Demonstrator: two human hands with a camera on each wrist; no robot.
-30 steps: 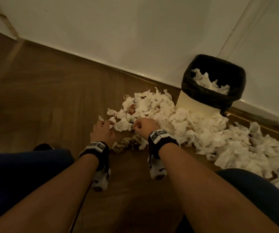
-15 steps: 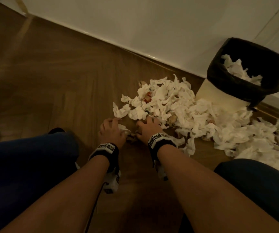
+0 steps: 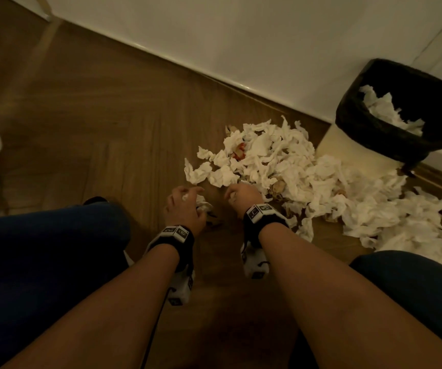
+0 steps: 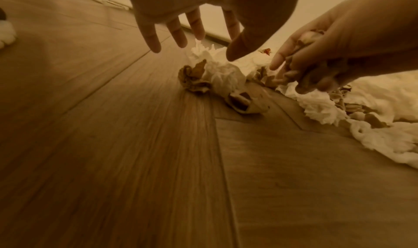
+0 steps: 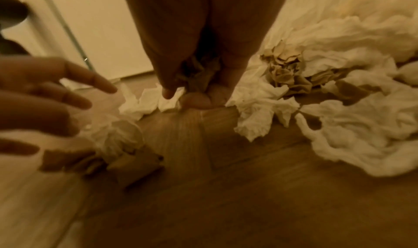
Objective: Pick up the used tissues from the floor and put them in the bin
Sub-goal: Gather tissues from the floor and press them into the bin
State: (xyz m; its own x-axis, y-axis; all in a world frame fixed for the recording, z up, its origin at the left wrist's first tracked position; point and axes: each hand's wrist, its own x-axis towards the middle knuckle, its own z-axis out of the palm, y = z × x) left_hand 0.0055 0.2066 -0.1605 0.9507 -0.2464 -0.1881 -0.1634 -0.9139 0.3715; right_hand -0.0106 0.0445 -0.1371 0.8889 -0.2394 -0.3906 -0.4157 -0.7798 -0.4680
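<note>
The right hand has its fingers curled tight around a bunch of crumpled tissues. The left hand is spread wide above a white tissue on the wood floor, holding nothing. More tissues lie in a big pile to the right, near the bin by the far wall.

A heap of tissues lies on the floor before the wall, spreading rightward. The bin stands behind the heap at its right, against the wall, with tissues inside. The left hand and right hand sit at the heap's near left edge, side by side.
</note>
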